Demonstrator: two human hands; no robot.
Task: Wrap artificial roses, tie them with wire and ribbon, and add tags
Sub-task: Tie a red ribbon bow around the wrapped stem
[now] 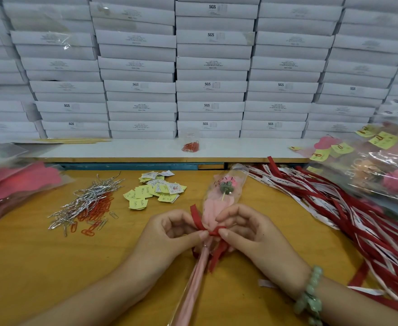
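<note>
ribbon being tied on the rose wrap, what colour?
Red. The ribbon is pinched between the left hand and right hand around the wrapped rose; head view.

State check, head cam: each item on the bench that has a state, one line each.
wrapped rose: lying flat, in clear sleeve, untagged
red ribbon: looped around sleeve neck, bow unfinished
left hand: pinching ribbon at knot
right hand: pinching ribbon at knot
wire ties: loose pile
tags: loose, scattered
spare ribbons: loose heap
</note>
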